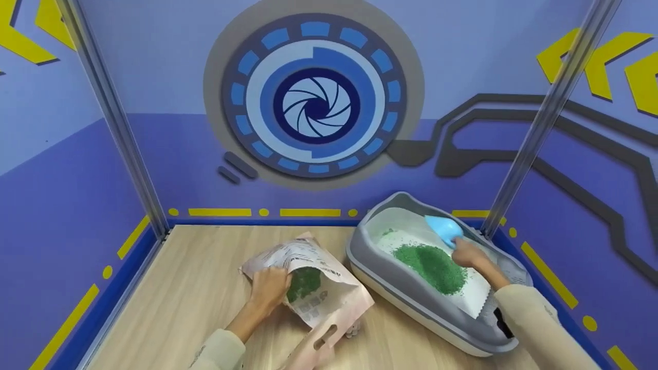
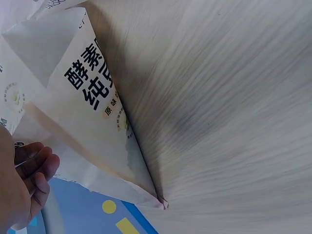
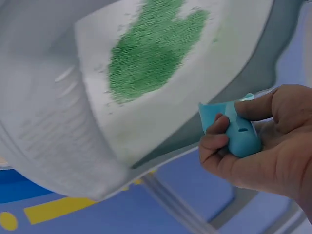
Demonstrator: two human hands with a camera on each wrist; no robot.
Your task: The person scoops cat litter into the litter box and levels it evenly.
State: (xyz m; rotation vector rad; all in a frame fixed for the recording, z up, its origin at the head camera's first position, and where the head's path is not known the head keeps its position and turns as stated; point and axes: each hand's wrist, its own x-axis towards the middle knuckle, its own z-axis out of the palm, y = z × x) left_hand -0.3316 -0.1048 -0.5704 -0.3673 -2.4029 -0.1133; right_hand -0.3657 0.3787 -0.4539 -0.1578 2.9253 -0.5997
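Note:
A pale pink paper bag [image 1: 336, 303] lies on its side with its mouth open towards me, green granules [image 1: 304, 283] inside. My left hand [image 1: 270, 288] grips the left edge of that mouth; in the left wrist view its fingers [image 2: 36, 163] curl beside the bag's printed side. To the right, a grey and cream litter box [image 1: 396, 303] holds a heap of green granules [image 1: 434, 270] on a white bottom. My right hand [image 1: 469, 254] holds a light blue scoop [image 1: 444, 229] by its handle above the box's far right side. The right wrist view shows fingers and thumb wrapped round the handle.
Both stand on a wooden table [image 1: 185, 288]. Blue and purple panels [image 1: 169, 154] rise at the back and sides, with metal posts [image 1: 115, 118] in the corners. The bag's handle strip [image 1: 308, 349] hangs towards the front edge.

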